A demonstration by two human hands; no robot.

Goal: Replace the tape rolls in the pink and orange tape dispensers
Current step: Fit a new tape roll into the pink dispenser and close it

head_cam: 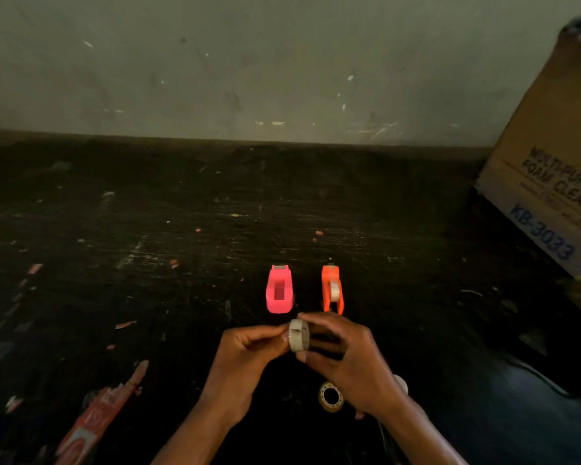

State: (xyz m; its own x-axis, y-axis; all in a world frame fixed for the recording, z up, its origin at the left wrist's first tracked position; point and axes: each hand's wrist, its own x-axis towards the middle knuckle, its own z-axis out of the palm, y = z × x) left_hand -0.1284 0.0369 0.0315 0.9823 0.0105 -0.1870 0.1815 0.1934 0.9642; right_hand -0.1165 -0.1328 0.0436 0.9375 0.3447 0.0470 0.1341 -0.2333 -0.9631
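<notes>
The pink tape dispenser (279, 290) stands on the dark table with its roll slot empty. Just to its right stands the orange tape dispenser (332, 289), which has a pale roll seated inside. In front of both, a clear tape roll (299, 335) is held upright above the table. My right hand (346, 357) pinches it from the top and bottom, and the fingertips of my left hand (249, 347) touch its left side. A yellowish tape roll (331, 396) lies flat on the table below my right wrist. Another white roll (401, 384) peeks out behind that wrist.
A cardboard box (550, 182) printed with foam cleaner text stands at the right against the grey wall (249, 62). A torn red and white paper wrapper (94, 421) lies at the near left. Small scraps dot the scratched tabletop (148, 229).
</notes>
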